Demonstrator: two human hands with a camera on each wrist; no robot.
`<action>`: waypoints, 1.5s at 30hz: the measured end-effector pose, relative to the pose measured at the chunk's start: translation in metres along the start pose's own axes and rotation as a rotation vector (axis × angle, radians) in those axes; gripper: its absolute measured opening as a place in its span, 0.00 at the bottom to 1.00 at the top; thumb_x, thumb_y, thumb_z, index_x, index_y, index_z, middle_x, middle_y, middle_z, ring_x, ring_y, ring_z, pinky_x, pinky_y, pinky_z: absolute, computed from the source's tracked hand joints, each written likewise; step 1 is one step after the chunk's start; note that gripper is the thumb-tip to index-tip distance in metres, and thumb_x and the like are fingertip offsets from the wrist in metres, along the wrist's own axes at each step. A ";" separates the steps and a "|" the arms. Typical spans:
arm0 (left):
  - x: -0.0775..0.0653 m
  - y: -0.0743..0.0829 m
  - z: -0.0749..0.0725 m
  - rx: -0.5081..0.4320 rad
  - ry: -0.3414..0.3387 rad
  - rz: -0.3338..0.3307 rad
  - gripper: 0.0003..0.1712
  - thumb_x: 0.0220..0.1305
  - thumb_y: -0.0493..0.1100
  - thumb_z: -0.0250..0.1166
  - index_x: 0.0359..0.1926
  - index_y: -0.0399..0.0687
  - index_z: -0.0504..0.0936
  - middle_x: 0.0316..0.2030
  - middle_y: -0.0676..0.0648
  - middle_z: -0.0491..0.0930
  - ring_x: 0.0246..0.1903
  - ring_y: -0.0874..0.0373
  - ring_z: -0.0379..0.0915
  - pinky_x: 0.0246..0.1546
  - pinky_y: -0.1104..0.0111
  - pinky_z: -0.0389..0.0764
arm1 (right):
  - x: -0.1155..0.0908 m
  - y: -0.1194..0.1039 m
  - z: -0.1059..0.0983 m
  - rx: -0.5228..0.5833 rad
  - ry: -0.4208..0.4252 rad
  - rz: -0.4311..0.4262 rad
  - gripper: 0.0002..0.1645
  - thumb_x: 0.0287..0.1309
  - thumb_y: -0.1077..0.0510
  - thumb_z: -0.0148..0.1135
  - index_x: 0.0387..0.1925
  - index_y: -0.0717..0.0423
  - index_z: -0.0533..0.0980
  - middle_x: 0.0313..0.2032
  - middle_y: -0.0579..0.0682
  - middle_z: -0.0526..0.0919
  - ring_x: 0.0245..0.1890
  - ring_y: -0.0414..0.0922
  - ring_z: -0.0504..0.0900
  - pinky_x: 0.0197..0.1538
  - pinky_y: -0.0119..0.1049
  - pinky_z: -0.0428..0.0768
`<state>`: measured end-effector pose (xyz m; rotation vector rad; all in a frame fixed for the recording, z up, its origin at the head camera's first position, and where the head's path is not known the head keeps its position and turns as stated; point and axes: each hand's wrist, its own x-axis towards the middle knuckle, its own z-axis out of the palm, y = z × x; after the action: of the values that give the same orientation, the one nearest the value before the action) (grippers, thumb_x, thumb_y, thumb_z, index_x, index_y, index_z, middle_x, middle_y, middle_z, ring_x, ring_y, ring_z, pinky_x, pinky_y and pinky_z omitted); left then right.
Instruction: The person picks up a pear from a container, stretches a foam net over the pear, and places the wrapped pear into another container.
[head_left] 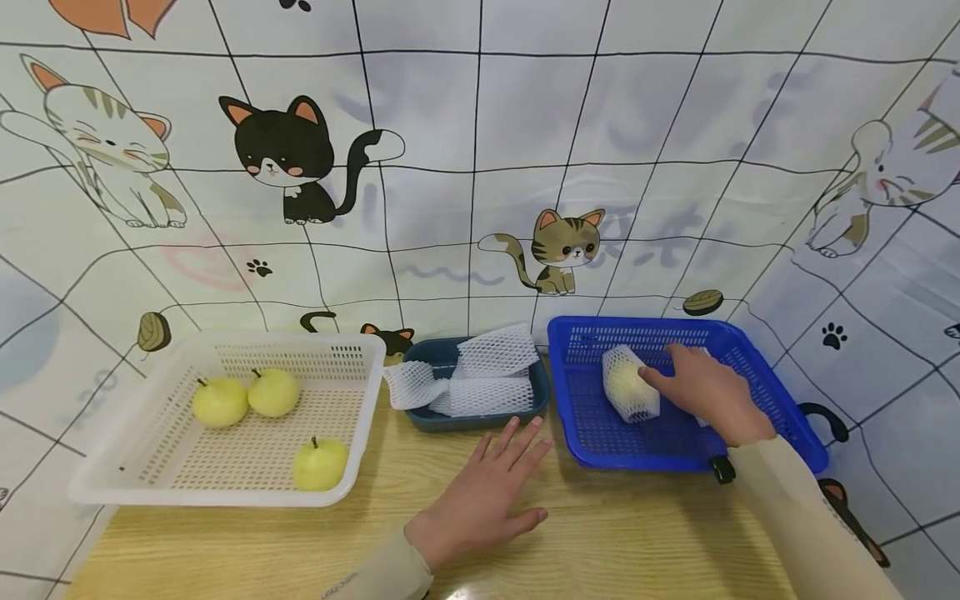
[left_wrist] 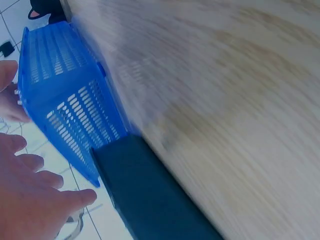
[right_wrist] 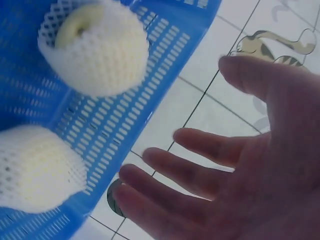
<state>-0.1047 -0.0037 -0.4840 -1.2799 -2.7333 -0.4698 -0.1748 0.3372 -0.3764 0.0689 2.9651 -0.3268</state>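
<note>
My right hand (head_left: pixel 705 392) hovers over the blue basket (head_left: pixel 637 461), thumb apart from the fingers, holding nothing. Beside it in the basket lies a pale pear in a white foam net (head_left: pixel 630 387). A second foam-wrapped pear (right_wrist: pixel 37 170) shows in the right wrist view; in the head view my right hand mostly hides it. My left hand (head_left: pixel 480 500), fingers spread and grasping nothing, is over the wood table (head_left: pixel 600 533), just in front of the dark teal bin (head_left: pixel 472 423). White foam net sleeves (head_left: pixel 491 396) lie in that bin, one hanging over its left rim.
At the left stands a white basket (head_left: pixel 262 498) with a few bare yellow pears (head_left: pixel 320 464) in it. The blue basket has black handles (head_left: pixel 722 469) at its right side. A cat-print sheet (head_left: pixel 450 167) rises behind the containers and along both sides.
</note>
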 end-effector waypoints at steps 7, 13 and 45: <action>-0.014 -0.014 -0.019 -0.038 0.044 -0.035 0.45 0.72 0.63 0.63 0.80 0.49 0.59 0.82 0.45 0.47 0.80 0.42 0.42 0.72 0.43 0.61 | -0.021 -0.006 0.021 0.085 0.182 -0.099 0.45 0.74 0.36 0.54 0.69 0.72 0.67 0.63 0.76 0.72 0.51 0.69 0.80 0.40 0.62 0.79; -0.024 -0.023 -0.038 0.013 0.140 -0.037 0.40 0.71 0.59 0.66 0.76 0.46 0.66 0.77 0.42 0.60 0.77 0.41 0.53 0.72 0.46 0.63 | -0.036 -0.023 0.033 0.217 0.250 -0.163 0.39 0.76 0.39 0.54 0.69 0.66 0.69 0.66 0.71 0.72 0.61 0.69 0.74 0.54 0.67 0.75; -0.138 -0.148 -0.151 -0.302 0.179 -0.479 0.34 0.77 0.51 0.61 0.73 0.35 0.66 0.70 0.32 0.65 0.69 0.32 0.61 0.63 0.36 0.67 | -0.066 -0.132 0.103 0.362 0.540 -0.688 0.21 0.58 0.57 0.72 0.54 0.54 0.82 0.60 0.49 0.82 0.61 0.51 0.80 0.56 0.52 0.79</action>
<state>-0.1361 -0.2415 -0.4050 -0.5645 -2.8721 -1.0139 -0.1027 0.1844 -0.4366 -0.9816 3.2949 -1.0723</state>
